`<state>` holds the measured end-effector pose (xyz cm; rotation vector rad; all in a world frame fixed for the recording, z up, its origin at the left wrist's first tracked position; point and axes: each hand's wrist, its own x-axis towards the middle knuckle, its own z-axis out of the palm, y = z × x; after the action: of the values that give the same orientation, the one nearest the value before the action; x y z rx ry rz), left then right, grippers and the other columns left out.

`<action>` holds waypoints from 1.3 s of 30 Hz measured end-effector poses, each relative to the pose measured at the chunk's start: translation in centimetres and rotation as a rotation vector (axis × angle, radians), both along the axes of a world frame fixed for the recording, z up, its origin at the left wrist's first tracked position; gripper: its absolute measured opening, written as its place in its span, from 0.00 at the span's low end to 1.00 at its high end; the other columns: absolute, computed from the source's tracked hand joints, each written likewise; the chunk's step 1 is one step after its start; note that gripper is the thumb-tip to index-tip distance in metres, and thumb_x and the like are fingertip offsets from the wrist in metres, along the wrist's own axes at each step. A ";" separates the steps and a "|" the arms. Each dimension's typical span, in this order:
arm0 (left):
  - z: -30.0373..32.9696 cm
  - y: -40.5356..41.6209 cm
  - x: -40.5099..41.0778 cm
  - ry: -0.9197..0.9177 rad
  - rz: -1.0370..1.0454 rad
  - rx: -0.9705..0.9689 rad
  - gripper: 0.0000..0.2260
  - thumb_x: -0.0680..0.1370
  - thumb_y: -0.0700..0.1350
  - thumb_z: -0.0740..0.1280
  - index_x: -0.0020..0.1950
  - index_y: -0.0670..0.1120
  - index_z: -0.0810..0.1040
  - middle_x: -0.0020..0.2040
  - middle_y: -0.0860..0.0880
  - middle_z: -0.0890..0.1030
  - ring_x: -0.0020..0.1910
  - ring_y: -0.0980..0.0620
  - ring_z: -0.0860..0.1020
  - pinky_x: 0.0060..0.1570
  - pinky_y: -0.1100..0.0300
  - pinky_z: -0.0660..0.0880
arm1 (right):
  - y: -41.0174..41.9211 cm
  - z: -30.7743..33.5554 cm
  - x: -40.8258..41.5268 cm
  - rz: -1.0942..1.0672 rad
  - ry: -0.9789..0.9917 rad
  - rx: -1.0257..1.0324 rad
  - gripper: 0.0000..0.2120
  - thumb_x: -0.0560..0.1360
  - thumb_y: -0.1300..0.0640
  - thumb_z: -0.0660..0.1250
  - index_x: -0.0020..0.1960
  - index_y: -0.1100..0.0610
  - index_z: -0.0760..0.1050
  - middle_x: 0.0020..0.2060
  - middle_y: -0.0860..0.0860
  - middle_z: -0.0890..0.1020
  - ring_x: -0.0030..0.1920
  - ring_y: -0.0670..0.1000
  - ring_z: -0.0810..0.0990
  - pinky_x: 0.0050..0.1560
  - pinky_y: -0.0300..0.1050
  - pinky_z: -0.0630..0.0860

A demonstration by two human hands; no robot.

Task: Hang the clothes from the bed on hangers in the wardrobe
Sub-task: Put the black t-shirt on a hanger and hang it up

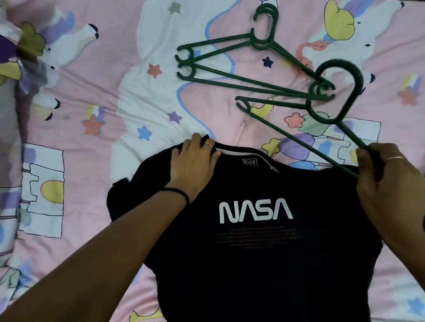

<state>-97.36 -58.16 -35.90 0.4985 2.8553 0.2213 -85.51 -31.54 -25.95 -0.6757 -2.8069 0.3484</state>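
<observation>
1. Our T-shirt [263, 244] lies flat on the bed [87, 95], print up and collar away from us, so the neck opening is easy to reach.
2. Our left hand [192, 164] rests spread on the collar, fingertips at its edge, likely to pin the cloth and open the neck.
3. Our right hand [389, 190] pinches one arm of a green hanger [300, 138], tilted above the shirt's shoulder, ready to slide in.
4. The spare hangers [242, 64] wait stacked just beyond.
</observation>
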 end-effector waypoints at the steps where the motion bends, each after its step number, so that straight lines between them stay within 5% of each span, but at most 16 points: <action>1: 0.1 0.2 -0.2 -0.028 0.020 0.024 0.17 0.83 0.52 0.54 0.65 0.45 0.71 0.60 0.44 0.70 0.58 0.43 0.72 0.53 0.49 0.70 | 0.2 0.0 0.2 0.006 0.006 0.005 0.15 0.79 0.49 0.58 0.54 0.59 0.75 0.41 0.61 0.82 0.41 0.65 0.81 0.38 0.50 0.71; 8: 1.6 0.6 0.6 -0.042 0.356 0.352 0.14 0.80 0.50 0.63 0.44 0.40 0.78 0.46 0.44 0.77 0.42 0.48 0.76 0.41 0.65 0.64 | 1.6 0.7 0.9 0.044 0.034 0.017 0.15 0.79 0.48 0.57 0.50 0.58 0.75 0.38 0.59 0.81 0.38 0.65 0.80 0.34 0.50 0.71; 13: 3.0 0.9 1.5 -0.061 0.494 0.450 0.02 0.75 0.39 0.67 0.44 0.40 0.75 0.46 0.46 0.74 0.39 0.52 0.70 0.40 0.68 0.61 | 2.7 1.7 1.5 0.110 0.059 0.027 0.16 0.81 0.48 0.55 0.49 0.59 0.74 0.33 0.60 0.79 0.34 0.65 0.78 0.31 0.50 0.70; 20: 4.7 1.8 1.9 -0.170 0.720 0.675 0.07 0.75 0.37 0.64 0.52 0.42 0.70 0.43 0.44 0.78 0.40 0.50 0.75 0.38 0.71 0.64 | 3.7 2.0 1.7 0.283 0.021 0.175 0.16 0.81 0.51 0.57 0.47 0.61 0.77 0.33 0.60 0.80 0.32 0.64 0.79 0.29 0.43 0.64; 25: 5.4 1.4 2.5 -0.172 0.664 0.618 0.10 0.77 0.40 0.63 0.57 0.38 0.78 0.46 0.48 0.79 0.45 0.54 0.74 0.44 0.73 0.63 | 3.4 1.6 0.3 0.481 0.062 0.262 0.16 0.81 0.52 0.56 0.44 0.61 0.76 0.32 0.59 0.80 0.29 0.63 0.79 0.28 0.42 0.62; 33: 6.9 0.7 3.9 -0.215 0.483 0.730 0.14 0.80 0.45 0.63 0.35 0.45 0.75 0.30 0.50 0.74 0.32 0.56 0.70 0.36 0.62 0.66 | 0.6 0.6 -5.1 0.758 0.000 0.204 0.15 0.81 0.50 0.55 0.43 0.58 0.72 0.31 0.55 0.79 0.29 0.61 0.77 0.28 0.42 0.62; 39: 7.8 -0.8 2.6 -0.310 0.543 0.862 0.09 0.80 0.46 0.64 0.45 0.48 0.83 0.38 0.54 0.81 0.33 0.61 0.74 0.46 0.57 0.76 | -1.0 -0.8 -8.0 0.871 -0.034 0.201 0.15 0.80 0.49 0.54 0.44 0.58 0.71 0.30 0.54 0.79 0.28 0.61 0.77 0.27 0.41 0.62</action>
<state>-94.71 -58.98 -28.10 -0.1967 2.3948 1.4933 -93.52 -32.54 -26.78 0.6200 -2.9489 0.1799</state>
